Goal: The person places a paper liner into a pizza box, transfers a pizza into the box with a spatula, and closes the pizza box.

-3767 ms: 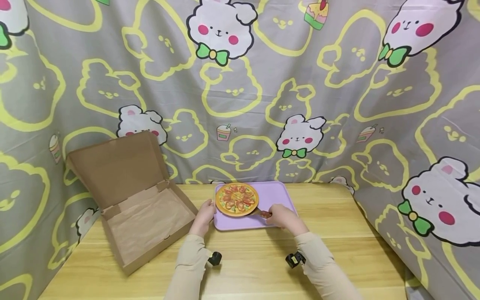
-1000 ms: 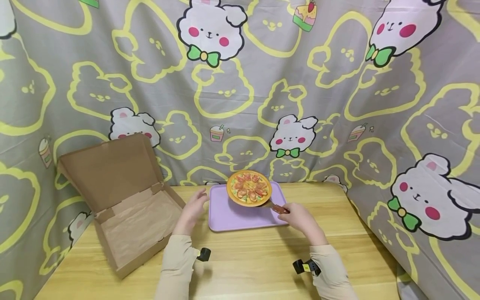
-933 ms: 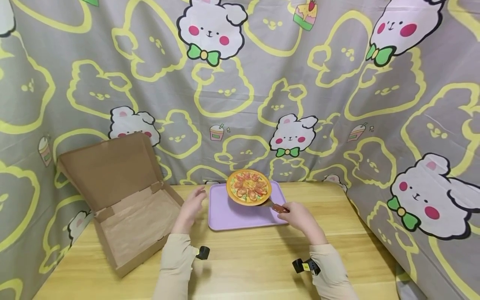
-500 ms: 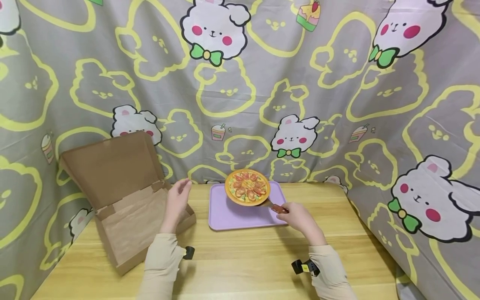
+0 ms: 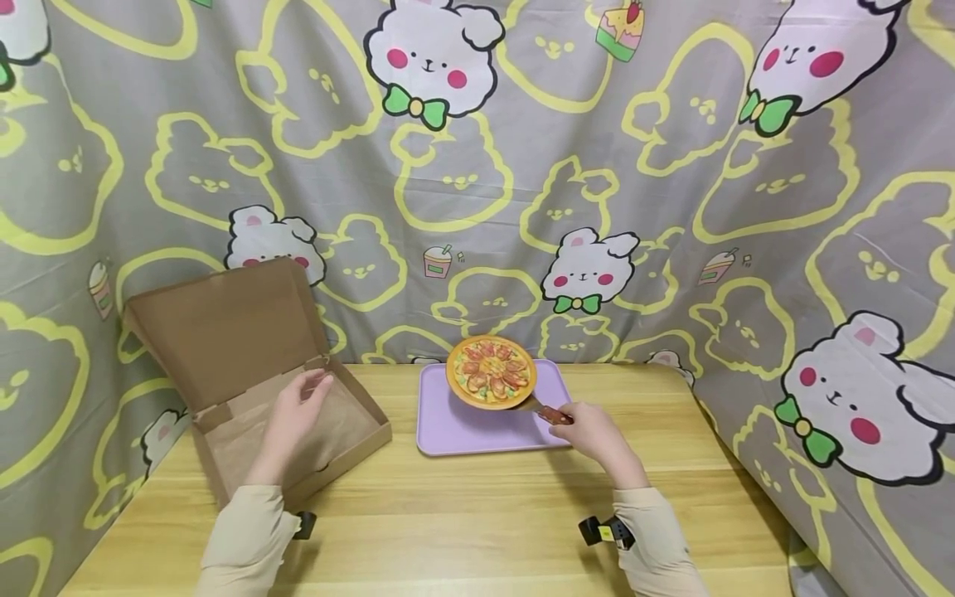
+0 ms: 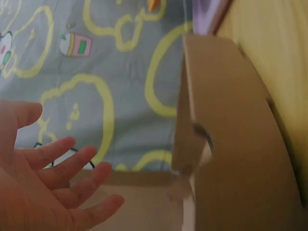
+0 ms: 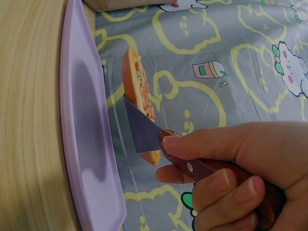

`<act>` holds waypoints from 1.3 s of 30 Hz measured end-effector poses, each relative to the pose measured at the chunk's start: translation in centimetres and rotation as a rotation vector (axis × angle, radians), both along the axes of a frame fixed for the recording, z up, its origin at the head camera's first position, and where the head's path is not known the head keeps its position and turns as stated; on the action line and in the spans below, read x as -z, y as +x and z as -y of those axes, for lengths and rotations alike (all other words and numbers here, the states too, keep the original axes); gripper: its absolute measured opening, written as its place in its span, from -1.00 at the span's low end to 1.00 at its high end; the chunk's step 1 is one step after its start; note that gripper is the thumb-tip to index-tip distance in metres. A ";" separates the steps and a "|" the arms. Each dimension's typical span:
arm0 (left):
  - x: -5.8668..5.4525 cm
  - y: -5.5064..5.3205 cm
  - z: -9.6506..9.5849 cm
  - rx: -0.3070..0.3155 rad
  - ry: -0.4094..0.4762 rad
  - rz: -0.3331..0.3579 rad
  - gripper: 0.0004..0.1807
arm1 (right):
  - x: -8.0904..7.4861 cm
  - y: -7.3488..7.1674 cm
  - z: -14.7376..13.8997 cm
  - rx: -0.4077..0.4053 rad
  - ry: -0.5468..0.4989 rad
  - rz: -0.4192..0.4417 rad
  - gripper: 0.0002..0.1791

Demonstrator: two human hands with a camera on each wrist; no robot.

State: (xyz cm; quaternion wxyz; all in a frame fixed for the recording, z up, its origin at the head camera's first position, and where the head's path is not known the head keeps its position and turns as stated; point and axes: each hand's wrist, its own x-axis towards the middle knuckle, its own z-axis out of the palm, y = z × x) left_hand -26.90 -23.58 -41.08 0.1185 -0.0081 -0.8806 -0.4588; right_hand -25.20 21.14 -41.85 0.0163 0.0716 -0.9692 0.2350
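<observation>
My right hand [image 5: 597,431] grips the brown wooden handle of a pizza server [image 7: 144,129]. On its metal blade rests a round pizza [image 5: 491,371] with an orange rim, raised above the lilac tray [image 5: 462,435]; the right wrist view shows a gap between them. My left hand [image 5: 293,414] holds nothing and hovers over the cardboard pizza box [image 5: 358,448], whose lid [image 5: 231,332] stands up at the back. In the left wrist view the left fingers [image 6: 82,190] are spread and loosely bent beside the box wall.
Brown paper [image 5: 339,414] lines the bottom of the box. All of it stands on a wooden table [image 5: 448,531]. A grey curtain [image 5: 515,191] with yellow and white cartoon animals hangs behind the table and along both sides.
The pizza has been lifted off the tray on the server. My left hand has let go of the tray's left edge and moved left over the box. The right hand has lately stayed nearly still.
</observation>
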 end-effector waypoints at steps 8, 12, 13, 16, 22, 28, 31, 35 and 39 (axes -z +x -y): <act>0.6 2.0 3.7 -0.060 -0.040 -0.061 -0.43 | 0.0 0.0 0.4 -0.014 -0.007 -0.007 -0.83; 0.3 2.6 5.8 -0.089 -0.080 -0.107 -0.44 | -0.1 0.0 0.6 -0.021 -0.015 -0.012 -0.83; 0.2 2.7 6.3 -0.099 -0.090 -0.118 -0.45 | -0.2 0.0 0.6 -0.020 -0.017 -0.011 -0.83; 0.4 3.1 8.0 -0.150 -0.101 -0.141 -0.44 | -0.2 0.1 0.7 -0.014 -0.016 -0.006 -0.84; 1.8 4.2 11.3 -0.264 0.003 -0.145 -0.42 | -0.2 0.2 0.8 -0.017 -0.002 -0.006 -0.82; 3.6 4.8 13.9 -0.331 0.186 -0.086 -0.40 | -0.1 0.2 1.1 -0.018 -0.001 -0.009 -0.80; 4.6 4.9 14.8 -0.290 0.307 -0.009 -0.35 | 0.0 0.2 1.1 -0.016 0.000 -0.005 -0.80; 5.4 4.7 15.4 -0.183 0.493 0.101 -0.23 | 0.1 0.3 1.1 -0.012 -0.005 -0.004 -0.83; 5.9 4.3 15.5 -0.135 0.557 0.156 -0.16 | -0.2 0.3 1.0 -0.015 0.000 -0.018 -0.84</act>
